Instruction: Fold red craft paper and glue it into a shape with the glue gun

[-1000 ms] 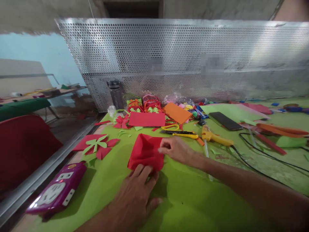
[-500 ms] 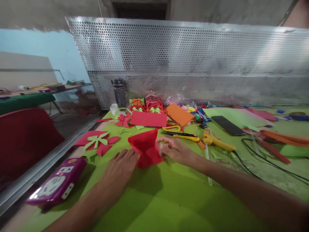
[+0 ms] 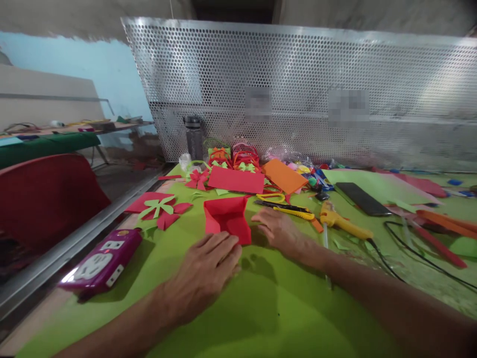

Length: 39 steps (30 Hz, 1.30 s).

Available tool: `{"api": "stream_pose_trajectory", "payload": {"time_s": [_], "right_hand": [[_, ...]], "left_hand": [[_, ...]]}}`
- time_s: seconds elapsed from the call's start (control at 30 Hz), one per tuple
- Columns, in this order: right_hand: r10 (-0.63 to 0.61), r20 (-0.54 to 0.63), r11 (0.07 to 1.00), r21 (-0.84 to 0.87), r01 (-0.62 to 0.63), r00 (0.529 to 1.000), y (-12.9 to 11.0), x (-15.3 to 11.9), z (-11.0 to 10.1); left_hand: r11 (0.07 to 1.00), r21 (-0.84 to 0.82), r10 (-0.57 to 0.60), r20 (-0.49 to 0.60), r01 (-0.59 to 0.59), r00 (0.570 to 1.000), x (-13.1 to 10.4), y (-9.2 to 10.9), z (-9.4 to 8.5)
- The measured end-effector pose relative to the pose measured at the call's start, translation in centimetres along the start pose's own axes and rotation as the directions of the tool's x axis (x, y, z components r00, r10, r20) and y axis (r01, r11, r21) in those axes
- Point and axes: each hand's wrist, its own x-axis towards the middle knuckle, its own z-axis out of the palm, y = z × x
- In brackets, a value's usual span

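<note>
A small open red box (image 3: 226,209), folded from a sheet of paper or foam, stands on the green table covering (image 3: 238,318). My left hand (image 3: 208,268) lies at its near side, fingers stretched out together, hiding part of the front wall. Whether the fingertips press the box or only rest before it, I cannot tell. Just right of the box is my right hand (image 3: 279,228), apart from it, with fingers loosely bent and nothing visible in them. Beyond the right hand lie a yellow-and-black utility knife (image 3: 294,211) and a yellow glue gun (image 3: 345,223).
Purple power strip (image 3: 102,263) at left, beside green and red flower cutouts (image 3: 158,206). Behind the box lie a red sheet (image 3: 235,180), an orange piece (image 3: 285,176) and small decorated bags (image 3: 246,159). A phone (image 3: 362,199) and black cable (image 3: 389,263) lie right; a perforated metal panel (image 3: 298,64) stands behind.
The red piece has opened into a box shape with upright walls. My left hand has shifted right to its near side, and my right hand has come away from its right edge. The view has shifted slightly.
</note>
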Motion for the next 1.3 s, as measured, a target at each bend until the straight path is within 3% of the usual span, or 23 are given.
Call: {"api": "stream_pose_trajectory", "payload": {"time_s": [0.17, 0.23, 0.4, 0.57, 0.8, 0.93, 1.03, 1.17, 1.3], "right_hand": [[-0.134, 0.115, 0.991, 0.003, 0.134, 0.984, -0.4, -0.2, 0.7], [-0.165, 0.155, 0.985, -0.025, 0.171, 0.974, -0.5, -0.3, 0.8], [-0.2, 0.202, 0.974, -0.062, 0.216, 0.959, -0.5, -0.2, 0.8], [-0.213, 0.182, 0.974, -0.04, 0.224, 0.96, -0.5, -0.1, 0.7], [-0.236, 0.181, 0.972, 0.03, 0.235, 0.955, -0.5, -0.4, 0.7], [-0.243, 0.2, 0.969, 0.014, 0.245, 0.949, -1.4, -0.7, 0.0], [-0.312, 0.237, 0.94, -0.064, 0.335, 0.92, -2.1, -0.9, -0.7], [-0.438, 0.314, 0.845, -0.177, 0.505, 0.842, -2.6, -0.9, -1.2], [-0.479, 0.344, 0.786, -0.24, 0.569, 0.807, -2.5, -0.8, -1.0]], "left_hand": [[0.995, -0.074, -0.049, 0.256, 0.07, 0.965, 0.7, 1.1, 1.0], [0.989, -0.108, -0.06, 0.312, 0.098, 0.948, 0.9, 1.0, 1.1], [0.982, -0.152, -0.062, 0.321, 0.116, 0.945, 1.0, 0.9, 0.5], [0.987, -0.072, -0.122, 0.227, 0.142, 0.966, 1.0, 1.1, 0.4], [0.987, -0.074, -0.101, 0.411, 0.144, 0.906, 1.4, 0.8, 0.5], [0.986, -0.078, -0.103, 0.428, 0.15, 0.898, 1.4, 0.3, 0.5], [0.986, -0.086, -0.093, 0.426, 0.142, 0.9, 1.3, 0.0, 0.7], [0.982, -0.094, -0.102, 0.453, 0.161, 0.886, 1.2, -0.1, 0.6], [0.977, -0.104, -0.114, 0.483, 0.187, 0.868, 1.4, -0.2, 0.2]]}}
